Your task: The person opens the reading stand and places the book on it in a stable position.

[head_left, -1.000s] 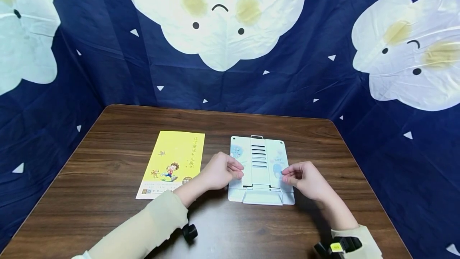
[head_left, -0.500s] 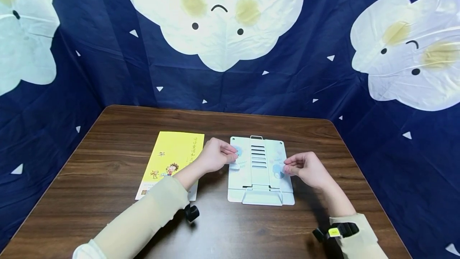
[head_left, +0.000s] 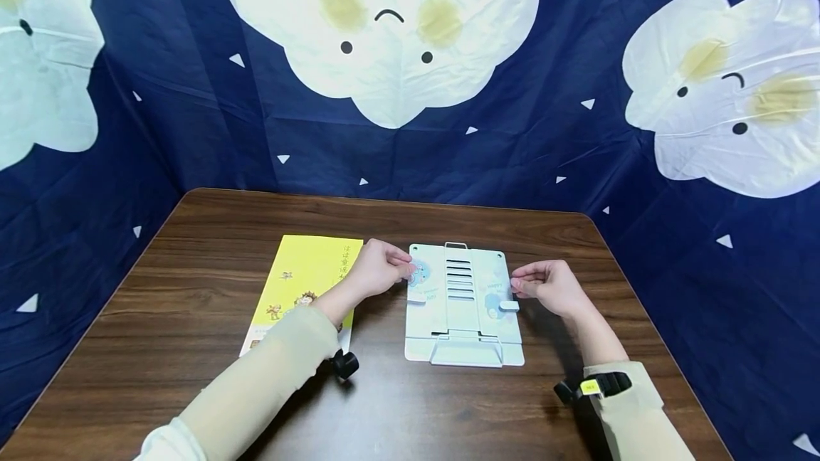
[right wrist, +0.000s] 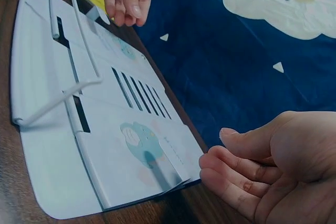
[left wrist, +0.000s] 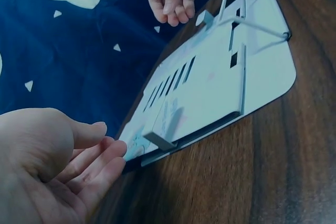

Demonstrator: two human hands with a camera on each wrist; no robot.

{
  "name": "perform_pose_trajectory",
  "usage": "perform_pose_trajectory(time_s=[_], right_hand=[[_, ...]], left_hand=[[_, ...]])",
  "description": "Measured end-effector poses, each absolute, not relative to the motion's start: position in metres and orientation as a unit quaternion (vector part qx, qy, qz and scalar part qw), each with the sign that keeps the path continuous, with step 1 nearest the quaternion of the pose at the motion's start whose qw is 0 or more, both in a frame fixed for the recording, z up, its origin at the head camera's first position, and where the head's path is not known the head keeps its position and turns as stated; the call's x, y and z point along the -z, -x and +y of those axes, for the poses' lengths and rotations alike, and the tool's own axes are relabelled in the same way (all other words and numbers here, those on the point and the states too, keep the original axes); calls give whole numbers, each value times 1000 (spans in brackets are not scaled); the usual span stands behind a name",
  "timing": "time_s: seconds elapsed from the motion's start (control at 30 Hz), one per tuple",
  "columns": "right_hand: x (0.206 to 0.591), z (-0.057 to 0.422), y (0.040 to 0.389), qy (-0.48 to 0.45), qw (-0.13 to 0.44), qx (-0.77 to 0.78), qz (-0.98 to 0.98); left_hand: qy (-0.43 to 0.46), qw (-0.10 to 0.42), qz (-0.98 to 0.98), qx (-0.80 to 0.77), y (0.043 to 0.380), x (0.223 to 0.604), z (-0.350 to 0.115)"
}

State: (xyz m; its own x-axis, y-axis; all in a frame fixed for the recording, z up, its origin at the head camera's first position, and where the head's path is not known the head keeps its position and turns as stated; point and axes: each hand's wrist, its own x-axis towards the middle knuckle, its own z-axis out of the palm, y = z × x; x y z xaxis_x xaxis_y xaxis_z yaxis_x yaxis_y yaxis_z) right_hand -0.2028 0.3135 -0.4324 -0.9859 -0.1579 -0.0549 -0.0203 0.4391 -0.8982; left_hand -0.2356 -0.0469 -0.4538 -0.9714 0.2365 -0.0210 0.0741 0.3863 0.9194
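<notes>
A pale book stand (head_left: 463, 315) with blue cartoon prints lies flat on the table, its wire ledge (head_left: 466, 353) at the near edge. Small clips stick out at both sides, a left clip (left wrist: 159, 141) and a right clip (head_left: 509, 306). My left hand (head_left: 379, 269) is by the stand's upper left edge, fingers loosely bent with nothing between them and the thumb. Off the right edge, a little above the right clip, my right hand (head_left: 549, 287) has relaxed fingers and a bare palm. In the right wrist view its fingertips (right wrist: 210, 174) are right at the stand's edge.
A yellow children's book (head_left: 307, 262) lies left of the stand, partly covered by my left forearm. The brown wooden table (head_left: 442, 418) ends at a dark blue curtain (head_left: 288, 126) printed with clouds.
Both hands have moved away from the stand's middle, outward and toward its far end. The two side clips, hidden by the hands before, now show.
</notes>
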Motion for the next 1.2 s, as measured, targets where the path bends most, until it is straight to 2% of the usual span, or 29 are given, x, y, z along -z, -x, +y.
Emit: perform_pose_trajectory(time_s=[0.57,0.83,1.2], right_hand=[[453,329,227,-10,73,533,843],[461,325,236,-54,96,551,827],[465,321,244,-69,128,564,813]], left_hand=[[-29,110,809,-576,252,467,-47],[-13,128,795,-593,257,470,-45],[7,145,776,-614,264,475,-45]])
